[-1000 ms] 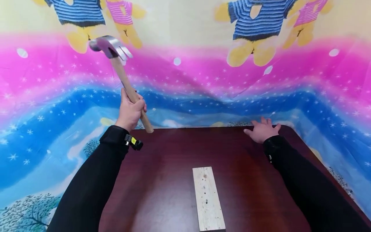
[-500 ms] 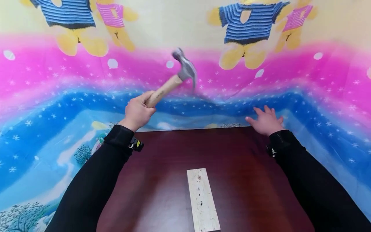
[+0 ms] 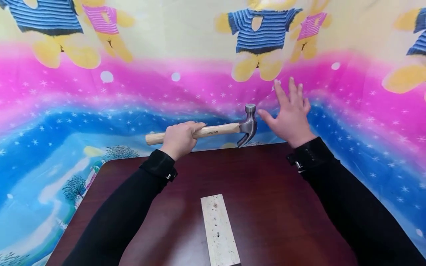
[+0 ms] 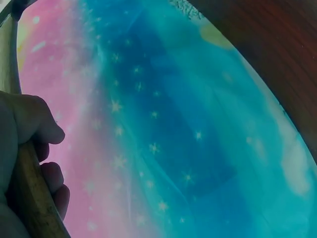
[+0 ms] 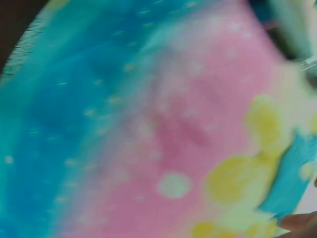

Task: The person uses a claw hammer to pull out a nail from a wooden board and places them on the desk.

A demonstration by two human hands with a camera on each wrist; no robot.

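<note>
My left hand grips a claw hammer by the middle of its wooden handle, held nearly level above the table's far edge. The metal head is at the right, its striking face up and its claw pointing down. In the left wrist view the fingers curl round the handle. My right hand is raised just right of the hammer head, fingers spread, holding nothing and apart from it. Only a bit of that hand's finger shows in the blurred right wrist view.
A pale wooden block with several dark holes along its top lies on the dark red-brown table, nearer to me. Behind the table hangs a cloth printed with bears and snowflakes.
The hammer has swung from upright at the left to nearly level, its head moving right and down. My left hand has moved right. My right hand has risen from the table's far edge.
</note>
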